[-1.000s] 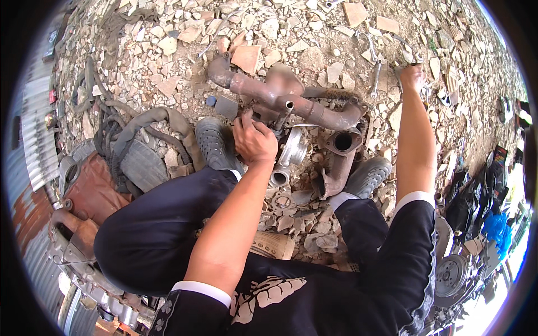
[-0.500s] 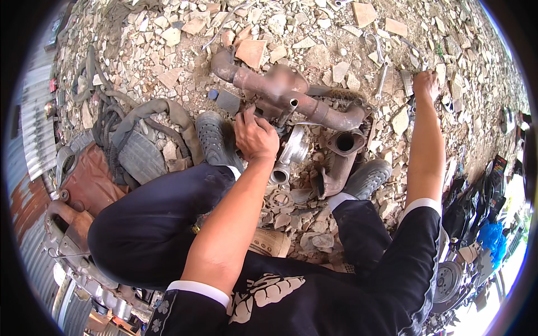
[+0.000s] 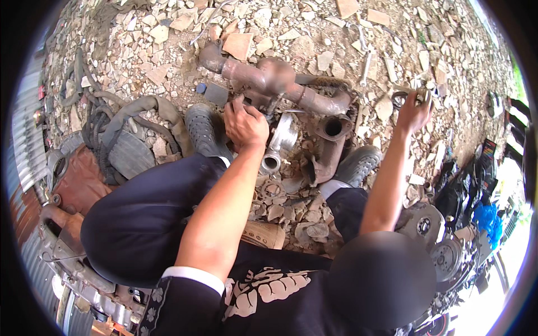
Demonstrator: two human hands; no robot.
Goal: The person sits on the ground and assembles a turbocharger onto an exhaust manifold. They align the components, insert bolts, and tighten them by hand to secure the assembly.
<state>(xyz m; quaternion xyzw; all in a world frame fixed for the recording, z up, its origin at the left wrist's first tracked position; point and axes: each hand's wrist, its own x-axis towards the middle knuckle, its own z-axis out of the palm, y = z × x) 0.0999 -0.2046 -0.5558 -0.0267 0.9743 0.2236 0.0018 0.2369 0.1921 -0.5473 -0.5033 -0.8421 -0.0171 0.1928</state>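
Partly hidden left hand (image 3: 246,126): fingers curl at the rusty manifold (image 3: 322,101); whether they grip, I cannot tell.
Right hand (image 3: 413,116): half-closed; its hold is unclear.
Manifold: lies on rubble (image 3: 158,73) beyond the shoes (image 3: 203,130), middle blurred.
Right forearm (image 3: 386,182): disappears behind dark blur.

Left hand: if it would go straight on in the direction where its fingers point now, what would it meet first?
Most likely the rusty branched pipe, just beyond the fingertips of the left hand. Depth is unclear, so the fingers may already touch it.
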